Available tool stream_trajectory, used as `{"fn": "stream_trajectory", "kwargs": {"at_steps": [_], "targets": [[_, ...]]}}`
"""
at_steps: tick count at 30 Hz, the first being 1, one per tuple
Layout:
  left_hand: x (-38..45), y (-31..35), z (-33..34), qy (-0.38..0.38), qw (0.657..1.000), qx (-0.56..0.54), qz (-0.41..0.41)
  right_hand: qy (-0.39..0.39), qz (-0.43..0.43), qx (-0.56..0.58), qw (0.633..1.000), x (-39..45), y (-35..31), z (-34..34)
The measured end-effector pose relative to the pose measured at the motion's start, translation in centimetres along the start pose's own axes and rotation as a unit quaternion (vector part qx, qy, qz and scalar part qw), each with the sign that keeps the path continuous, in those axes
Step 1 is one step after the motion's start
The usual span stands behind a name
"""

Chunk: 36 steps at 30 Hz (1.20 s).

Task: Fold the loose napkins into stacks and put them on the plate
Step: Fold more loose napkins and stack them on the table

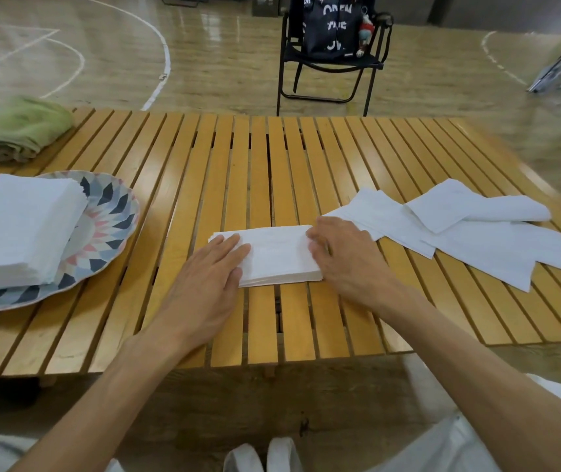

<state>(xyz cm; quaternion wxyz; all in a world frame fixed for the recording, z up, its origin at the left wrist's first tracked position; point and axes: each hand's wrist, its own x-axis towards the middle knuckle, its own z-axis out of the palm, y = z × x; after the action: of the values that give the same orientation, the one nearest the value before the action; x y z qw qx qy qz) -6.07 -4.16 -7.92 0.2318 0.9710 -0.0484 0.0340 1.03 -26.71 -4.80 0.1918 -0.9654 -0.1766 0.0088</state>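
A small folded stack of white napkins point(277, 255) lies in the middle of the slatted wooden table point(272, 158). My left hand point(211, 284) rests flat on its left part with straight fingers. My right hand point(343, 264) sits at the stack's right edge, fingertips curled onto that edge. Loose unfolded napkins point(459, 233) are spread on the table to the right. At the left stands a patterned plate point(112, 226) carrying a tall stack of folded napkins point(17, 229).
A rolled green cloth point(17, 131) lies at the table's far left corner. Beyond the table, on a gym floor, stands a black folding chair point(330, 63) with a dark bag on it. My knees and white clothing show below the table's near edge.
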Motion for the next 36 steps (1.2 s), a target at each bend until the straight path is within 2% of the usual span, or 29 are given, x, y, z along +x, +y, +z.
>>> {"fn": "stream_trajectory", "kwargs": {"at_steps": [2,4,7,21,28,36], "targets": [[0.0,0.1,-0.1,-0.002,1.0,0.001,-0.002,0.039,0.069,-0.044,0.996,0.3,1.2,-0.6],[0.0,0.2,-0.2,-0.003,1.0,-0.002,-0.003,0.022,0.128,-0.076,0.989,0.5,2.3,-1.0],[0.0,0.3,-0.3,-0.002,1.0,-0.006,-0.002,-0.013,0.16,-0.099,0.982,0.6,3.0,-1.1],[-0.1,0.1,-0.3,-0.008,1.0,-0.01,0.001,0.017,0.156,-0.068,0.985,0.9,3.1,-1.0],[0.0,0.2,-0.3,-0.008,1.0,-0.012,0.002,-0.003,0.163,-0.081,0.983,1.0,3.0,-1.2],[0.0,0.2,-0.4,-0.01,1.0,-0.014,0.003,0.028,0.178,-0.07,0.981,0.9,3.0,-1.2]]}}
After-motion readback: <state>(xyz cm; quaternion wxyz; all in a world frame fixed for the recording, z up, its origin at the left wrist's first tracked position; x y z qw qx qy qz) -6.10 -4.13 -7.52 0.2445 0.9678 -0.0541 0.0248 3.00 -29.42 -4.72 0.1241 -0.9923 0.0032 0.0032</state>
